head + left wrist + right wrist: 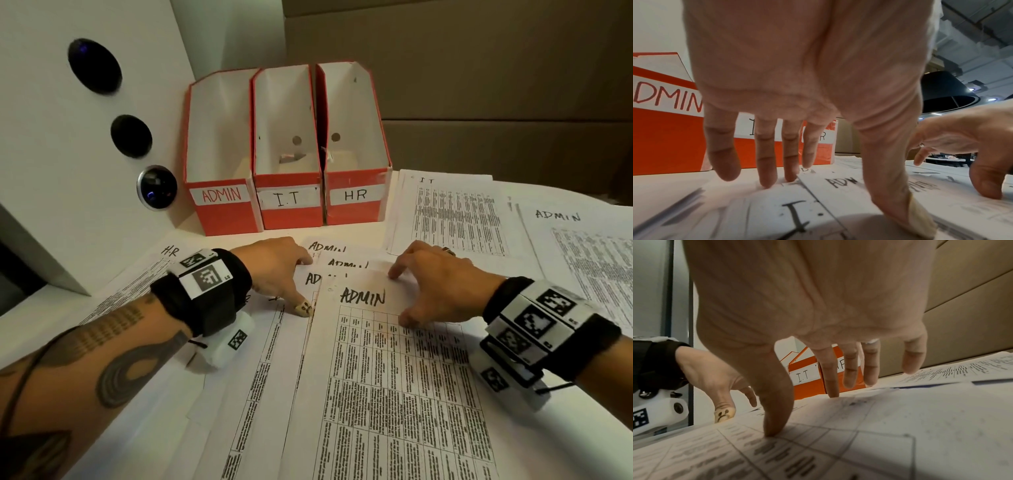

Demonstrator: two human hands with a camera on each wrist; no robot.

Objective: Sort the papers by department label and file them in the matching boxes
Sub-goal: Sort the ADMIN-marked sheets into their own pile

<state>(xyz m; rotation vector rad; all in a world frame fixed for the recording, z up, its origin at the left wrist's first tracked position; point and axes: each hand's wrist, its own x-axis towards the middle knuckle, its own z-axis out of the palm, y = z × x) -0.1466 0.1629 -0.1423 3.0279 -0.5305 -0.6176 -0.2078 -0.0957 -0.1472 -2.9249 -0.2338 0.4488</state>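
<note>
Both hands spread, fingertips pressing fanned ADMIN sheets [370, 342] just in front of ADMIN box [221, 192]: left hand [277, 263] at fan's left edge, right hand [435, 284] on top sheet. Risk: I.T sheet [795, 216] under left thumb gets gathered along, misfiled.

Both forearms reach in from the near edge, palms down. The left hand [274, 263] sits left of centre with its fingers spread and fairly straight, thumb [303, 305] angled toward the near right, tip pressed down. The right hand [442, 284] arches to its right, fingers splayed, thumb [777, 418] and index fingertip planted, the other fingers lifted.
</note>
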